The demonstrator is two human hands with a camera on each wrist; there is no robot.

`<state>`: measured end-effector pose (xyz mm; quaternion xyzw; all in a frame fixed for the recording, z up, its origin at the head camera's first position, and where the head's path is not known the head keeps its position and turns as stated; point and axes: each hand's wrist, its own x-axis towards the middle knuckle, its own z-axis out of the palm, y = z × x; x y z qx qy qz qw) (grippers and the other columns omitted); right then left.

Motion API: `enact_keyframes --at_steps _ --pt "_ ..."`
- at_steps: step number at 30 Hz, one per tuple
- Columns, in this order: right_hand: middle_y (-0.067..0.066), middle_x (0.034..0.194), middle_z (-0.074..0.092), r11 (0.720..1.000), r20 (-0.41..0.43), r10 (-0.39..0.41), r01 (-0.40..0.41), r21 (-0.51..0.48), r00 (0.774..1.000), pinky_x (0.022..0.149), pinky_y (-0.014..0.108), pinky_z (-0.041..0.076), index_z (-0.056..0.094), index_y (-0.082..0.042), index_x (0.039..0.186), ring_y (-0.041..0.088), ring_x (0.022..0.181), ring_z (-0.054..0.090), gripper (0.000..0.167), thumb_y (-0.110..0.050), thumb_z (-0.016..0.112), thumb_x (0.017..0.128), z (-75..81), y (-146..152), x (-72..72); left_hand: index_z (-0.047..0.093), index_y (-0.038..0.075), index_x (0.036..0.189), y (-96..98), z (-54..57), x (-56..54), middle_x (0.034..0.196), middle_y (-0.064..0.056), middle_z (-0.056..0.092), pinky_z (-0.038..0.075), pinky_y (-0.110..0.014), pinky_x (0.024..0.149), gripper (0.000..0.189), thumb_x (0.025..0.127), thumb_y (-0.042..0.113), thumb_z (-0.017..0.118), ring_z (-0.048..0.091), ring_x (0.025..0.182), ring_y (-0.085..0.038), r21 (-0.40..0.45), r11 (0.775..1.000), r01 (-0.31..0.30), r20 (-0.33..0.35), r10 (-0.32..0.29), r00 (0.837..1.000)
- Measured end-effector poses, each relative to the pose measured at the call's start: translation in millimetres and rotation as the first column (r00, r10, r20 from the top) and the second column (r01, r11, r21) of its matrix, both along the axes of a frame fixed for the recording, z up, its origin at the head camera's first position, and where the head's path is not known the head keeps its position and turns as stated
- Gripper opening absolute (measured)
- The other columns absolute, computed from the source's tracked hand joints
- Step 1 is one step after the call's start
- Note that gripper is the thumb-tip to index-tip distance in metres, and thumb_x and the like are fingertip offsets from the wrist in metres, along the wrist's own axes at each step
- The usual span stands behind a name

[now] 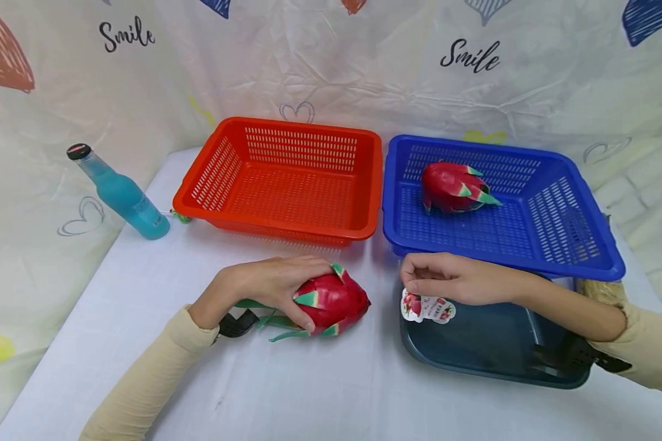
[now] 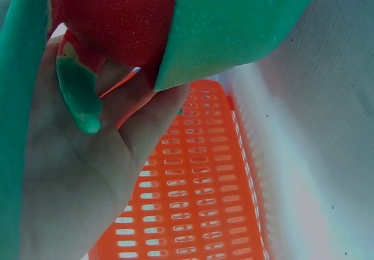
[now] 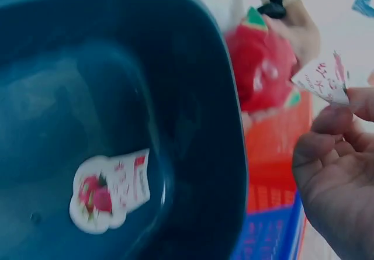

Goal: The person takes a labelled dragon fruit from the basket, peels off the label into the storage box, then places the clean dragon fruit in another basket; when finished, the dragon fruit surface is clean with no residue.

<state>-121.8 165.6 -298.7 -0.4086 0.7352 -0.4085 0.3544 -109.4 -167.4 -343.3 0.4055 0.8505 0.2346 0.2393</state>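
Observation:
My left hand [image 1: 281, 285] grips a red dragon fruit with green-tipped scales [image 1: 336, 300] on the white table, its palm over the leafy end. In the left wrist view, green scales [image 2: 234, 26] cover part of that hand. My right hand [image 1: 455, 278], above the left edge of a dark teal basin [image 1: 491, 343], pinches a small white label with red writing [image 3: 324, 79] between thumb and finger. A second label with a dragon fruit picture [image 3: 111, 193] lies in the basin in the right wrist view.
Behind the left hand stands a red basket [image 1: 295, 229]. A blue basket [image 1: 507, 257] on the right holds another dragon fruit [image 1: 452, 187]. At the far left is a bottle of blue liquid [image 1: 129, 202]. Something tan [image 1: 604, 291] shows partly under the blue basket's right end.

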Motion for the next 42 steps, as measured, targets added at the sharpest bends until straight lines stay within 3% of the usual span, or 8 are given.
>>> enact_keyframes --at_steps 6,12,17,22,27,34,39,42 --pt "0.006 0.082 0.049 0.998 -0.042 0.016 -0.019 -0.065 0.999 0.058 0.027 0.044 0.051 -0.01 0.099 0.015 0.074 0.052 0.011 -0.002 0.045 0.1 -7.9 27.9 -0.4 0.044 0.03 0.134 -1.0 -1.6 -0.4 0.128 0.016 0.05 0.052 -0.021 0.086 0.08 0.068 0.055 0.082 0.041 0.122 -0.001 -0.006 1.0 -0.004 0.016 0.004 1.0" --pt "0.003 0.084 0.053 0.999 -0.049 -0.024 0.023 -0.038 0.999 0.058 0.028 0.045 0.054 -0.012 0.1 0.014 0.076 0.054 0.015 0.0 0.046 0.099 -18.6 53.2 1.8 0.044 0.03 0.134 -0.7 -1.7 -1.2 0.128 0.016 0.05 0.052 -0.022 0.087 0.08 0.068 0.055 0.082 0.042 0.122 -0.001 0.005 1.0 -0.003 0.008 0.003 1.0" --pt "0.004 0.085 0.054 0.994 -0.008 -0.093 0.093 0.06 0.996 0.061 0.027 0.047 0.054 -0.01 0.101 0.014 0.078 0.054 0.01 -0.003 0.046 0.1 -29.6 75.7 2.0 0.044 0.03 0.134 -0.3 -2.1 -1.4 0.128 0.016 0.05 0.052 -0.022 0.087 0.08 0.068 0.056 0.081 0.042 0.122 -0.001 0.005 1.0 0.001 0.005 -0.001 1.0" --pt "0.001 0.085 0.056 0.966 -0.003 -0.181 0.178 0.186 0.984 0.061 0.024 0.047 0.055 -0.005 0.101 0.012 0.077 0.054 0.009 -0.007 0.046 0.1 -40.1 93.6 -2.2 0.044 0.03 0.134 -0.9 -2.3 -1.7 0.128 0.016 0.05 0.052 -0.022 0.088 0.08 0.068 0.056 0.081 0.042 0.122 -0.001 0.004 1.0 -0.001 0.012 0.001 1.0" --pt "0.0 0.087 0.058 0.95 -0.04 -0.222 0.225 0.219 0.974 0.064 0.023 0.049 0.056 -0.003 0.102 0.01 0.079 0.055 0.01 -0.008 0.048 0.1 -46.0 100.0 -6.5 0.043 0.03 0.135 -1.3 -2.8 -2.6 0.129 0.016 0.05 0.052 -0.022 0.089 0.081 0.069 0.056 0.081 0.041 0.123 -0.001 -0.002 1.0 -0.007 0.02 0.007 1.0" --pt "0.001 0.089 0.059 0.95 0.001 -0.225 0.219 0.223 0.974 0.067 0.023 0.05 0.055 -0.002 0.103 0.01 0.082 0.055 0.011 -0.01 0.047 0.101 -46.9 101.2 -6.3 0.043 0.029 0.136 -0.7 -2.1 -2.9 0.13 0.015 0.05 0.052 -0.023 0.09 0.081 0.069 0.056 0.081 0.042 0.124 -0.002 -0.009 1.0 -0.002 0.007 0.002 1.0" --pt "0.002 0.085 0.059 0.956 -0.06 -0.201 0.209 0.204 0.978 0.06 0.022 0.048 0.056 -0.003 0.1 0.011 0.074 0.055 0.007 -0.007 0.05 0.099 -50.0 103.2 -4.3 0.043 0.029 0.136 -0.8 -2.0 -2.4 0.13 0.015 0.05 0.052 -0.023 0.09 0.081 0.07 0.056 0.081 0.041 0.124 -0.002 -0.006 1.0 -0.001 0.008 0.001 1.0" --pt "0.0 0.082 0.058 0.948 -0.088 -0.193 0.209 0.241 0.977 0.055 0.021 0.045 0.057 -0.005 0.098 0.01 0.068 0.053 0.006 -0.007 0.051 0.098 -52.9 106.0 -3.5 0.043 0.029 0.136 -1.1 -2.2 -2.2 0.13 0.015 0.05 0.052 -0.023 0.089 0.081 0.07 0.056 0.08 0.042 0.123 -0.002 -0.007 1.0 -0.003 0.009 0.003 1.0"
